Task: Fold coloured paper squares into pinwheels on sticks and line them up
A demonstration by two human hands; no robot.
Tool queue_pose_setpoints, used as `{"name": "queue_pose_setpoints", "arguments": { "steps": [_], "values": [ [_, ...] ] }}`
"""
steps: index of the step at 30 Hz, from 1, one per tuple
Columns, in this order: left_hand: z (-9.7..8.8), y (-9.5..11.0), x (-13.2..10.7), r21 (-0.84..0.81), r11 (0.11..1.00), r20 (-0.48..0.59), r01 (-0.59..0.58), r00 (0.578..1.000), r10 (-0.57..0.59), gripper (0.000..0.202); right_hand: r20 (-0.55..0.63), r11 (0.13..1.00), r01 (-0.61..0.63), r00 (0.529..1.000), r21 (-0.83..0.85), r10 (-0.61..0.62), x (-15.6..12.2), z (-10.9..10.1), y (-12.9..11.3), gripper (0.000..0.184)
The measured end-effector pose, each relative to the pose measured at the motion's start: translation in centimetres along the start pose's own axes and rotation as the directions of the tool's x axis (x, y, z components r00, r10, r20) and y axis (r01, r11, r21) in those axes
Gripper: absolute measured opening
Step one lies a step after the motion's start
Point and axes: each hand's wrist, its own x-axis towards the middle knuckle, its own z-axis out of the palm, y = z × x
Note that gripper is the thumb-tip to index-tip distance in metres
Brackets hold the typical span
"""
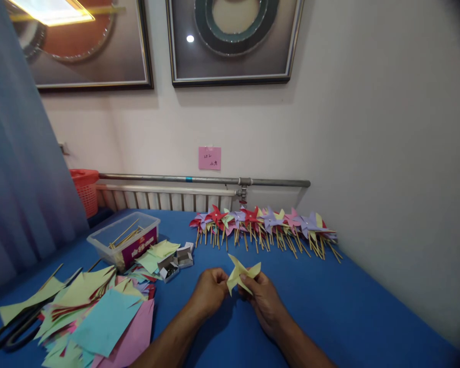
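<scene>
My left hand (210, 291) and my right hand (262, 296) meet over the blue table (329, 306), both pinching a pale yellow folded paper pinwheel (242, 273). Its pointed flaps stick up and to the right between my fingers. A row of finished pinwheels (264, 225) in red, purple, pink and yellow on thin wooden sticks lies along the far edge by the wall. A heap of cut coloured paper squares (95, 312) lies to the left of my left arm.
A clear plastic box (124, 237) holding wooden sticks stands at the left, with two small open pin boxes (176, 260) beside it. Black scissors (11, 332) lie at the far left. A red basket (85, 189), a radiator pipe (203, 180) and a blue curtain (19, 168) stand behind.
</scene>
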Motion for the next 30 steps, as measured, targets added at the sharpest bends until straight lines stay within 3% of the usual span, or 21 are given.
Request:
{"name": "queue_pose_setpoints", "arguments": {
  "steps": [30],
  "values": [
    [0.24, -0.42, 0.23, 0.015, 1.0, -0.031, -0.014, 0.999, 0.015, 0.012, 0.005, 1.0, 0.0, 1.0, -0.014, 0.0, 0.21, -0.18, 0.21, 0.042]
  ]
}}
